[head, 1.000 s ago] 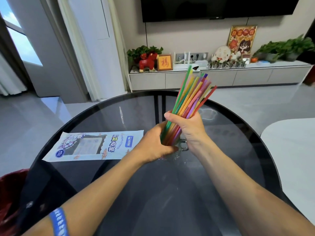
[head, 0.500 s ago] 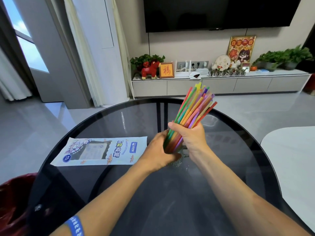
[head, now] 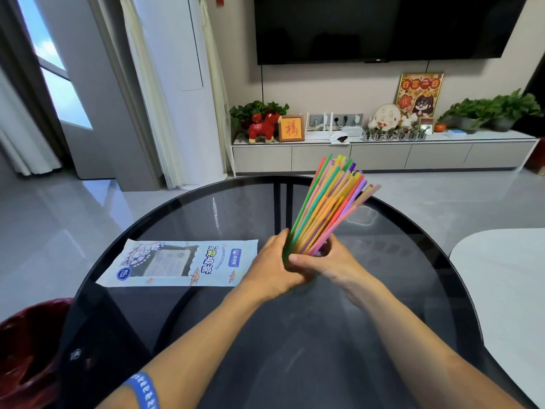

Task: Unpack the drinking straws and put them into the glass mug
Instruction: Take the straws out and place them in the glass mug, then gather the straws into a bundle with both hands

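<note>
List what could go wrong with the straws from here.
1. The straws fan out and lean right above both hands; when the left hand and right hand let go, some may tip out onto the glass table.
2. The mug is hidden behind the hands, so whether every straw end sits inside cannot be told; stray ends could slide off.
3. The top-heavy, leaning bundle could tip the mug.
</note>
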`<state>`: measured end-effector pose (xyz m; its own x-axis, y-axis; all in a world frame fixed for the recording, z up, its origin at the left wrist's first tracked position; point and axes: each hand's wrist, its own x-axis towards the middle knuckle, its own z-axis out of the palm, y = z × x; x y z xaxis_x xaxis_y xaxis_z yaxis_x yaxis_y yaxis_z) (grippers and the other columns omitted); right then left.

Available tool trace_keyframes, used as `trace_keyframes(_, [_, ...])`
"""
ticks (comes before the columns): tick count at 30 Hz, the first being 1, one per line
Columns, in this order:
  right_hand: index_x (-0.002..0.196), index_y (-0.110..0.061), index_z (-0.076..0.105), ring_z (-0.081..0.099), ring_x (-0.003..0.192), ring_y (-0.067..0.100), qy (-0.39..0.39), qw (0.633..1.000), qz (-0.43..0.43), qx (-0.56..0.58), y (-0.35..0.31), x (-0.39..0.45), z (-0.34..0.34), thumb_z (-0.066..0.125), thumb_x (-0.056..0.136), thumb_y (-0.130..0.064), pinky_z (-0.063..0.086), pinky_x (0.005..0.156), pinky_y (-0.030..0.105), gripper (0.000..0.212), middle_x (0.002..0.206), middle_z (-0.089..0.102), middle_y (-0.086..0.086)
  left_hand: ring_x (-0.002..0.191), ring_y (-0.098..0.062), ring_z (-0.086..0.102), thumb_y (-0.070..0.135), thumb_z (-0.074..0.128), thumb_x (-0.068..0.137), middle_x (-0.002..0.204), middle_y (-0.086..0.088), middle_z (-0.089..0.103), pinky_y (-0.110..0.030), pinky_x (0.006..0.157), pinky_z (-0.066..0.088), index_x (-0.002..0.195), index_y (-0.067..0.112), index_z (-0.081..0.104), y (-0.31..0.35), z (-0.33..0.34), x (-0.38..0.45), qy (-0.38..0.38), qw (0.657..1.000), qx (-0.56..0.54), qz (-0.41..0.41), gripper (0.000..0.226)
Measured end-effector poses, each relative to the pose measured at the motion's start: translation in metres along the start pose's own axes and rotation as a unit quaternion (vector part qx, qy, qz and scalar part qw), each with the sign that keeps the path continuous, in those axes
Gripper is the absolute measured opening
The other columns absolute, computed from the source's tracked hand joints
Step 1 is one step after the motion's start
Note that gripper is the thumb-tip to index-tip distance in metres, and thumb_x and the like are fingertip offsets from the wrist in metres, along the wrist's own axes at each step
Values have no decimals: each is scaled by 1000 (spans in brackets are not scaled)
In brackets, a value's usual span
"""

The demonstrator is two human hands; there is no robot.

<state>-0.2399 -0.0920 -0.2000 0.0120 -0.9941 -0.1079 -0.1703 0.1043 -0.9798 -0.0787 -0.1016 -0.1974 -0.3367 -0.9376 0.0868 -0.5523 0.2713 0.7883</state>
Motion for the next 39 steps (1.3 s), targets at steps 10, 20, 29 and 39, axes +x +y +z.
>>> trace_keyframes(10, [80, -15, 58, 65, 87, 24, -93, 820, 149, -545, -38, -50, -9, 73, 72, -45, 46, 67, 28, 35, 92, 67, 4, 148, -22, 16, 60, 62, 81, 162, -4, 18, -40, 120, 16, 152, 22, 23, -72, -65, -62, -14, 944, 307, -121, 89])
trace_keyframes(20, [139, -18, 34, 65, 101, 36, -20, 810, -113, -576, -17, -91, 125, 55, 88, -26, 41, 69, 39, 56, 111, 67, 10, 103, -33, 60, 4, 43, 89, 116, -10, 62, -41, 73, 46, 124, 11, 48, -63, -68, -104, -42, 840, 541, -9, 36])
trace_keyframes(29, [127, -24, 50, 65, 69, 37, 141, 925, -228, -271, 22, -102, 191, 53, 96, -22, 47, 58, 42, 31, 77, 72, 4, 100, -33, 62, 8, 55, 80, 107, -7, 68, -37, 76, 44, 113, 16, 61, -82, -137, -163, 82, 842, 532, -36, 34])
trace_keyframes(39, [131, -11, 51, 57, 79, 25, 39, 849, -291, -440, 29, -105, 210, 68, 82, -17, 45, 60, 34, 52, 95, 69, -1, 91, -36, 67, 17, 56, 84, 96, -13, 74, -46, 81, 55, 90, 15, 68, -149, -302, -220, 487, 815, 226, -218, 13])
